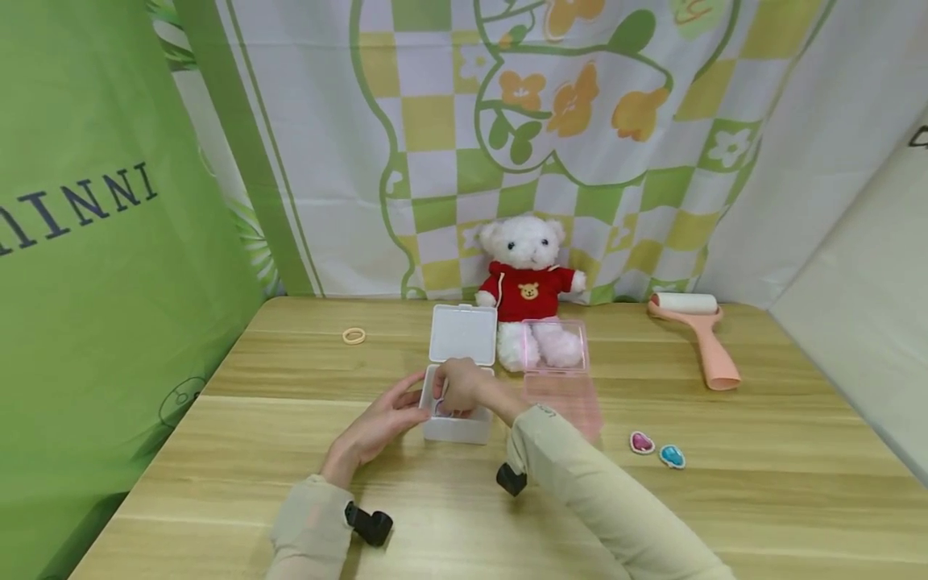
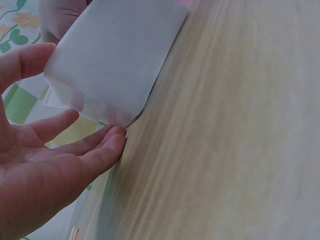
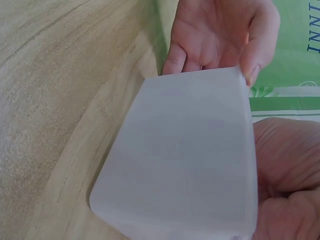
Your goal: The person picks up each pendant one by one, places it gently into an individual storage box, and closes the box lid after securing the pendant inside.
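Note:
A white plastic box (image 1: 455, 428) stands on the table with its hinged lid (image 1: 464, 333) raised at the back. My left hand (image 1: 382, 420) rests against the box's left side, its fingers loosely extended along the wall and its thumb by the near corner. My right hand (image 1: 464, 387) reaches down into the box from above, fingers bent downward. A small purple-edged piece (image 1: 443, 408) shows inside beside the fingers; I cannot tell whether they pinch it. From both wrist views, the box's wall hides the right fingertips.
Right of the box lies an open pink clear case (image 1: 561, 399). A white teddy bear (image 1: 525, 290) in a red hoodie sits behind. Pink (image 1: 641, 442) and blue (image 1: 673, 457) heart gems lie right, a lint roller (image 1: 699, 334) back right, yellowish rings (image 1: 354, 336) back left.

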`<action>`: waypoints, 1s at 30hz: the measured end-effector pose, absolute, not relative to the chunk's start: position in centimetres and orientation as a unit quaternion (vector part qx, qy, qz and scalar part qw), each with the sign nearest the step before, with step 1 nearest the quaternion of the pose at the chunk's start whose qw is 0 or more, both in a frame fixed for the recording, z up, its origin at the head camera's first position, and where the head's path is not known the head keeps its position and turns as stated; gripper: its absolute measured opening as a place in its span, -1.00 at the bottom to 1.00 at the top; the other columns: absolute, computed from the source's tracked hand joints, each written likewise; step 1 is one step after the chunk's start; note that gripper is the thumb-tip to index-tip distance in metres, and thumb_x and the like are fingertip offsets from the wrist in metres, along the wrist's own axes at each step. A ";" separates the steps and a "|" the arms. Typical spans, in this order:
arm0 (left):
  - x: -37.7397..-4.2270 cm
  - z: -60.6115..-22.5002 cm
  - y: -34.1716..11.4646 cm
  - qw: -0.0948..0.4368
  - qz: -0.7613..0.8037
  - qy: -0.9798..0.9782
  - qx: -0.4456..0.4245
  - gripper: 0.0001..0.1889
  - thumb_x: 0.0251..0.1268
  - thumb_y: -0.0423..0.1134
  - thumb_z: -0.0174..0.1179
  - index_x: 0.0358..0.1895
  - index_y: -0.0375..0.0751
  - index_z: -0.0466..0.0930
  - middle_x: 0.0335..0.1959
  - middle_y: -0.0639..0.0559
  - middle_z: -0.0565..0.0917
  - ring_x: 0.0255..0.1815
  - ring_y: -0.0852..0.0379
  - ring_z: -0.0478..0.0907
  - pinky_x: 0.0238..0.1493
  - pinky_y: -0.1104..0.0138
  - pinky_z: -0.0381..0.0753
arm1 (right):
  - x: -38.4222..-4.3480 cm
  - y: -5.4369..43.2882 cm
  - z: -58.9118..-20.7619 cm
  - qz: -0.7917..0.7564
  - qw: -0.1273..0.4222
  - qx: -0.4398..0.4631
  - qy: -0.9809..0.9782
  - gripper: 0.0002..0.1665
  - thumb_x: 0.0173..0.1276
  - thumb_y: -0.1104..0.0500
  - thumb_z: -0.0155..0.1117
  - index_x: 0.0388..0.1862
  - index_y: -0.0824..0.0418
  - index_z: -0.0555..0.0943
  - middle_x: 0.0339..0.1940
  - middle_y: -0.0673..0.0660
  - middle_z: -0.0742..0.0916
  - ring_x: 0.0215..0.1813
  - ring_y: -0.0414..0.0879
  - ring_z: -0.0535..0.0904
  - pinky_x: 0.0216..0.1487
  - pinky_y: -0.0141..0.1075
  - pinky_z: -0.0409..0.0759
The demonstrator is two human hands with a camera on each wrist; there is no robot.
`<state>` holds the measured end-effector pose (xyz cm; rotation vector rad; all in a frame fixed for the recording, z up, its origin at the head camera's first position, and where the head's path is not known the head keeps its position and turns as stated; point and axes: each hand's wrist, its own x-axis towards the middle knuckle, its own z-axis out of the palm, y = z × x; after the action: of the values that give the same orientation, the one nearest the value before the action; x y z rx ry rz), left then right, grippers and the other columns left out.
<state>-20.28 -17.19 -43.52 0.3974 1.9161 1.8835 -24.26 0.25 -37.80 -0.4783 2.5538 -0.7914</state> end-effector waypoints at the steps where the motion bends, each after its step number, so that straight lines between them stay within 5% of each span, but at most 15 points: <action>1: -20.3 -43.5 -17.2 0.211 0.678 0.689 0.145 -0.21 0.33 -0.34 0.11 0.53 -0.23 -0.12 0.40 -0.45 0.16 0.37 -0.25 0.20 0.38 0.02 0.18 | -24.3 0.2 -37.9 -0.281 0.205 -0.174 0.921 -0.82 0.03 0.44 0.42 -0.41 0.30 0.60 -0.66 0.06 0.58 -0.69 -0.19 0.50 -0.60 -0.36 0.61; 17: -20.3 -43.3 -17.1 0.211 0.677 0.690 0.144 -0.21 0.32 -0.33 0.11 0.52 -0.25 -0.12 0.40 -0.46 0.16 0.37 -0.27 0.20 0.38 0.02 0.18 | -24.6 0.4 -38.3 -0.213 0.130 -0.227 0.941 -0.76 -0.11 0.52 0.29 -0.46 0.26 0.67 -0.67 -0.03 0.55 -0.52 -0.15 0.43 -0.63 -0.46 0.36; 30: -20.2 -43.4 -17.0 0.204 0.678 0.694 0.131 -0.23 0.33 -0.32 0.12 0.52 -0.24 -0.09 0.40 -0.45 0.17 0.36 -0.26 0.23 0.38 -0.02 0.17 | -24.2 1.2 -37.7 -0.260 0.134 -0.242 0.925 -0.85 -0.02 0.41 0.43 -0.44 0.28 0.65 -0.56 0.05 0.70 -0.63 -0.25 0.49 -0.61 -0.48 0.44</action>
<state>-20.20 -17.01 -43.38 0.3660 1.9369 1.8899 -24.17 1.17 -37.66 -0.7015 2.6827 -0.7530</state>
